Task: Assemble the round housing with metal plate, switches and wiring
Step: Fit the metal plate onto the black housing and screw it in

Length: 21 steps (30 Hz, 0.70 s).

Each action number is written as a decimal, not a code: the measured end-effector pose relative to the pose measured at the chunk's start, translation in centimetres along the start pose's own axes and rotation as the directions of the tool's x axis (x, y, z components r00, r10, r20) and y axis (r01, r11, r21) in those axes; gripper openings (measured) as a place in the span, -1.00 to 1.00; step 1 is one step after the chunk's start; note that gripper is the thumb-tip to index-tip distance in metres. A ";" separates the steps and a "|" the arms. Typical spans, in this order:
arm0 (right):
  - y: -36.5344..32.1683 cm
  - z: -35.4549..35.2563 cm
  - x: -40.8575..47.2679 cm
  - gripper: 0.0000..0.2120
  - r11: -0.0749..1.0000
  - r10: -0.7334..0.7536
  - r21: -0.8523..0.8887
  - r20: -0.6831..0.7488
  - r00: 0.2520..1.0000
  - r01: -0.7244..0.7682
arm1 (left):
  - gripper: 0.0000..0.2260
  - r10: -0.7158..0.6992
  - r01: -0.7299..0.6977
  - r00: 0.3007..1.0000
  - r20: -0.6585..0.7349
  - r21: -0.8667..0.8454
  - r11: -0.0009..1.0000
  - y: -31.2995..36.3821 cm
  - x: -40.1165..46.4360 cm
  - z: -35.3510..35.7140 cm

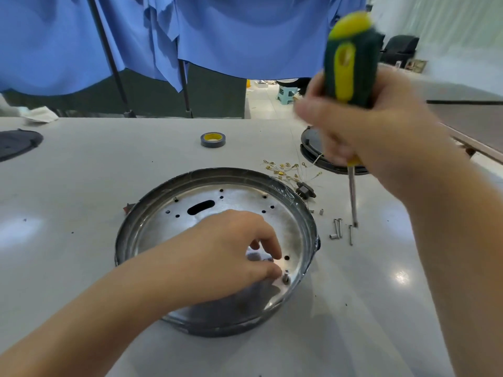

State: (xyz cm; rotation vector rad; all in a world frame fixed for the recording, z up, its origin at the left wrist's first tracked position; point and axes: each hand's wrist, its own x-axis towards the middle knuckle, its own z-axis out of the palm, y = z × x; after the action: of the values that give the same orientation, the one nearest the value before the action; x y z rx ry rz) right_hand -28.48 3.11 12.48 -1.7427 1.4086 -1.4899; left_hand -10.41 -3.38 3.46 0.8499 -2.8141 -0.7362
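The round dark housing [128,235] lies on the table with a shiny metal plate [236,202] seated inside it. My left hand [231,248] reaches into the housing near its right rim, and its fingertips pinch a small screw [285,277] standing on the plate. My right hand [364,131] grips a green and yellow screwdriver [351,61] upright to the right of the housing. The screwdriver tip [354,223] hangs just above loose screws. A bundle of wires with gold ring terminals [285,170] and a small black switch [306,190] lie behind the housing.
Loose screws and metal sleeves [340,231] lie right of the housing. A tape roll [213,139] sits further back, a black round part [313,148] at back right, another dark round part [16,142] at far left. Blue cloth hangs behind the table.
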 end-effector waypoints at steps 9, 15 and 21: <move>3.5 2.4 -2.6 -0.73 0.663 0.499 -0.748 0.485 0.718 0.044 | -0.56 -0.035 0.035 0.999 0.012 -0.043 0.998 -0.3 -2.1 -0.8; 3.1 3.2 -1.9 -0.67 0.576 0.575 -0.814 0.473 0.667 0.080 | -0.31 -0.022 0.017 0.991 0.129 0.037 0.999 -0.2 -3.8 -0.6; 3.2 3.6 -0.8 -0.77 0.600 0.623 -0.795 0.535 0.570 0.090 | -0.40 0.034 -0.041 0.996 0.080 0.077 0.996 -0.6 -4.7 0.1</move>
State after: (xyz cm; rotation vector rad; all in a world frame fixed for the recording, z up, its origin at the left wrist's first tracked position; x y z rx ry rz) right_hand -26.45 1.66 8.26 -2.0211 1.7484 0.2714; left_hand -6.22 -1.21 3.29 0.7941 -2.9379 -0.6723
